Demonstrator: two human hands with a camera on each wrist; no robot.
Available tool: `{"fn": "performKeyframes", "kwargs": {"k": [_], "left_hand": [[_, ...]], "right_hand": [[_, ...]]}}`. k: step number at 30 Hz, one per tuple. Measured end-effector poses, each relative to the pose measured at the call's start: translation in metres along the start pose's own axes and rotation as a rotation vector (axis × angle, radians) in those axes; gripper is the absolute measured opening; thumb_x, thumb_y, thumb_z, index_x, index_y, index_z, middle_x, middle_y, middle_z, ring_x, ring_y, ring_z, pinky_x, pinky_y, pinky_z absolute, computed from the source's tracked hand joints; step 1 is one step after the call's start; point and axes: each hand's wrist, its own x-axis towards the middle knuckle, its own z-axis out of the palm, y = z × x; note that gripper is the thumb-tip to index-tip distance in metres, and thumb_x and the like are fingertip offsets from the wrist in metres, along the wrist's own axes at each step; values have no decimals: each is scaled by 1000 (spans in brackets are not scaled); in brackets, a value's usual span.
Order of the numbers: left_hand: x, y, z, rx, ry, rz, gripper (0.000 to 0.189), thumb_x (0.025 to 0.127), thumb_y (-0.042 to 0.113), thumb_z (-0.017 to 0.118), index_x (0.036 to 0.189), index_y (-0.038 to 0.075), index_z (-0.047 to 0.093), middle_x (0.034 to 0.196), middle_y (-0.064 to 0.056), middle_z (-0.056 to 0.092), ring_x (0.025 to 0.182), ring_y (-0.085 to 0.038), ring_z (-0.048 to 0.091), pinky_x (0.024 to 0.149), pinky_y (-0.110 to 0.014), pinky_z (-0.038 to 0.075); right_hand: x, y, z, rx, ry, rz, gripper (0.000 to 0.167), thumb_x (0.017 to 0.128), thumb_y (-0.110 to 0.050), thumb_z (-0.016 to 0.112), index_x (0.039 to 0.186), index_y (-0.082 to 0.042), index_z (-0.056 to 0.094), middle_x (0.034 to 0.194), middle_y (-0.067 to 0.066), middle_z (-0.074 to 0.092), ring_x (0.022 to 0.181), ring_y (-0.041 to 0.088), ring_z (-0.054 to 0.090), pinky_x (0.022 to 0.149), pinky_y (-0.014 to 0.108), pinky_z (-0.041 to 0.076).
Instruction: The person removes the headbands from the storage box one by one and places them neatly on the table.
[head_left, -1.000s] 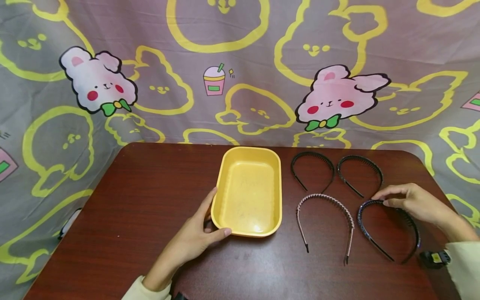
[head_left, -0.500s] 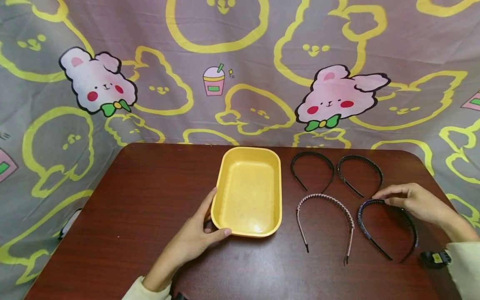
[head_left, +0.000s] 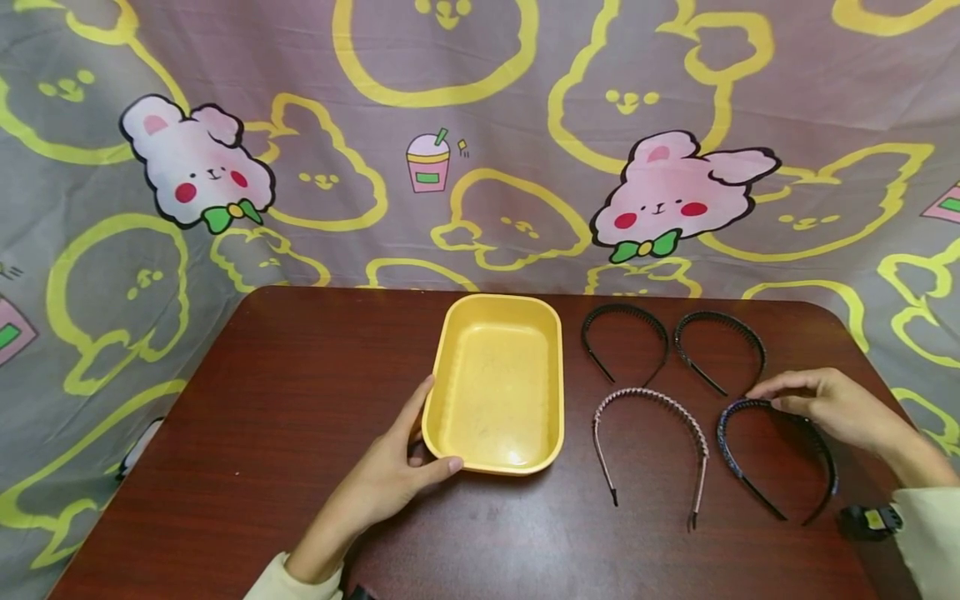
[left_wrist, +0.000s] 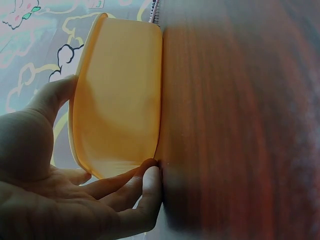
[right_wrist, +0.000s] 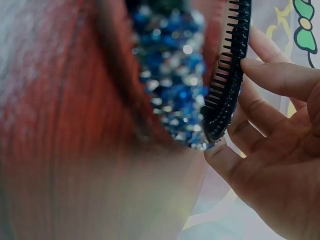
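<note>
A yellow plastic box stands on the table, and nothing lies inside it. My left hand holds its near left corner, thumb on the rim; the left wrist view has the fingers curled against the box's outer side. At the right, my right hand pinches the top of a headband covered in blue beads. Close up in the right wrist view, this headband shows comb teeth along its inner side. To its left lies a pink wrapped headband.
Two black toothed headbands, one near the box and another farther right, lie at the back of the dark red wooden table. A patterned cloth hangs behind the table and along its sides.
The blue beaded headband's free ends have shifted very slightly while my right hand pinches it. My left hand, the box and the other headbands have stayed put.
</note>
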Motion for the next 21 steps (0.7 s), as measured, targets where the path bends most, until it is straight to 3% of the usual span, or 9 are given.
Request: {"fn": "performKeyframes", "kwargs": {"k": [15, 21], "left_hand": [[0, -1, 1, 14, 5, 4, 108, 87, 40, 87, 167, 43, 14, 161, -16, 48, 136, -22, 54, 91, -33, 52], [0, -2, 1, 1, 2, 1, 108, 87, 39, 87, 167, 44, 14, 161, -15, 49, 141, -23, 53, 93, -34, 53]], "right_hand": [[-1, -1, 1, -5, 19, 11, 16, 99, -5, 69, 108, -11, 81, 103, -24, 72, 94, -15, 54, 70, 18, 44], [-2, -1, 2, 14, 25, 14, 17, 99, -5, 68, 111, -9, 80, 104, -28, 69, 93, -13, 53, 70, 19, 44]]}}
